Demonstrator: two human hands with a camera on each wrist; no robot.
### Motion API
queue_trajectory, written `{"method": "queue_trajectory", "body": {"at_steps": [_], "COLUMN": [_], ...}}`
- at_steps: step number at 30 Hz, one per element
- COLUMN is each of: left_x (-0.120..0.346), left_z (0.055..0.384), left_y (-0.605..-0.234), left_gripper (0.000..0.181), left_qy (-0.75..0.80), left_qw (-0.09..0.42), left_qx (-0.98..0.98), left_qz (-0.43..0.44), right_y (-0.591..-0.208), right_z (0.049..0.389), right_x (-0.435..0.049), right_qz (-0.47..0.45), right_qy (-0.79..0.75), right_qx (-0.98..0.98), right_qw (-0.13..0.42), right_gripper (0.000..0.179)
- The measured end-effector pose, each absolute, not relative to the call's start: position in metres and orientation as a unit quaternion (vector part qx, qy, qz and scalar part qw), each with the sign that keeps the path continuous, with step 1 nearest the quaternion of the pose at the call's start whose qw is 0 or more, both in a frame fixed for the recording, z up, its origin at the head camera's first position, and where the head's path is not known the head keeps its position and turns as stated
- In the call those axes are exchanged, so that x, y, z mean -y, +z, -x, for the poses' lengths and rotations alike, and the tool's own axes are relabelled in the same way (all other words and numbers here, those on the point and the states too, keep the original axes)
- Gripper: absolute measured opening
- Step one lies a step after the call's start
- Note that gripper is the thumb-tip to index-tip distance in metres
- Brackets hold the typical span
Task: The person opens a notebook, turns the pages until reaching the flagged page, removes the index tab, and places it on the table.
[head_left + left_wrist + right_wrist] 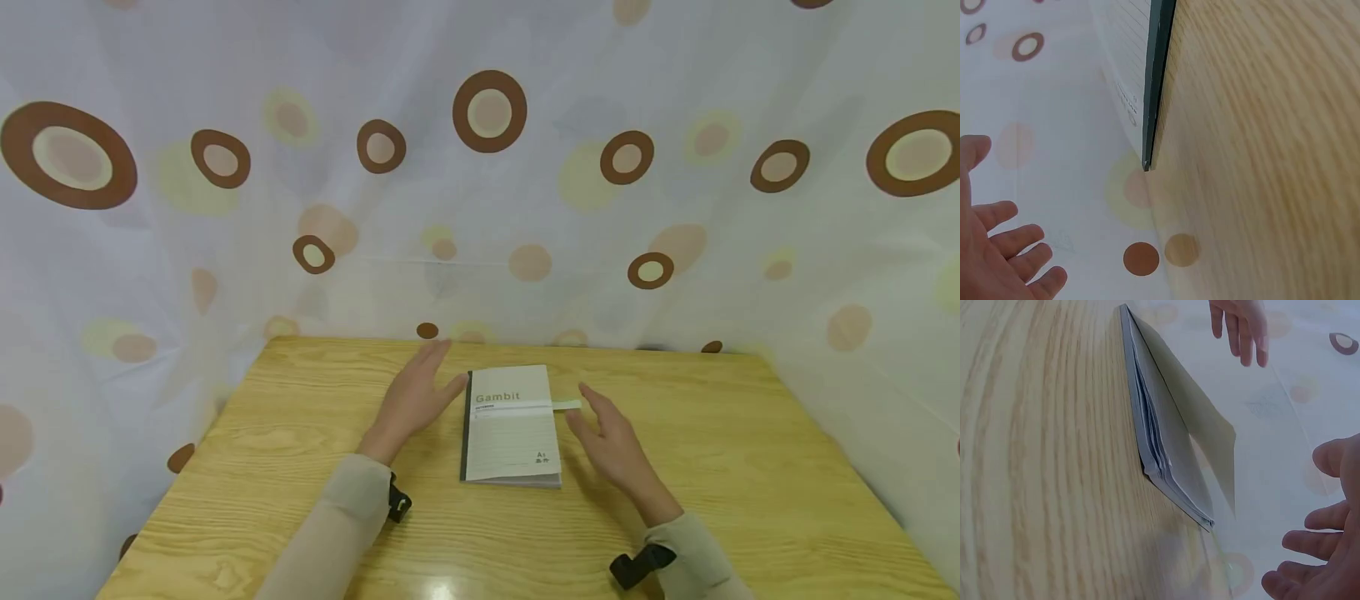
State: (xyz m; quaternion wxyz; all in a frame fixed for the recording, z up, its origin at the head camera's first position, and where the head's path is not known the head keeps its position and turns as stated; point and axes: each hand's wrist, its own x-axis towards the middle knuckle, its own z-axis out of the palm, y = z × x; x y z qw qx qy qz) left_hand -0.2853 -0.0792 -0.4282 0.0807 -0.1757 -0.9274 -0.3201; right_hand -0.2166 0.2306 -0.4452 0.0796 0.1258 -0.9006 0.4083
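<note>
A notebook with a pale cover marked "Gambit" lies on the wooden table, its dark spine toward the left hand. From its right edge sticks a pale green strip. The left hand is held beside the spine, fingers extended and thumb toward the notebook; nothing is in it. On the other side, the right hand has its fingers spread near the strip's end, also holding nothing. In the right wrist view the notebook's cover stands partly lifted off the pages.
The wooden table extends on both sides of the notebook. A white curtain with brown and beige circles hangs behind it and along its sides. Each wrist wears a black strap mount, such as the right wrist mount.
</note>
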Motion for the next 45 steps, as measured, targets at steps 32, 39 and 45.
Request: {"method": "queue_trajectory", "body": {"at_steps": [32,39,45], "left_x": [0.01,-0.006,-0.02], "left_z": [0.33,0.339,0.344], "left_y": [-0.427,-0.434,-0.441], "left_gripper": [0.064,0.058,0.059], "left_qy": [-0.374,-0.358,-0.323], "left_qw": [-0.034,-0.05,-0.067], "left_qx": [0.895,0.897,0.906], "left_qz": [0.24,0.255,0.264], "right_y": [-0.458,-0.461,-0.46], "right_z": [0.21,0.209,0.206], "right_x": [-0.216,-0.212,-0.207], "right_qz": [-0.053,-0.044,-0.033], "right_qy": [0.424,0.422,0.433], "right_qx": [0.903,0.905,0.901], "right_qw": [0.047,0.038,0.027], "right_gripper": [0.044,0.034,0.031]}}
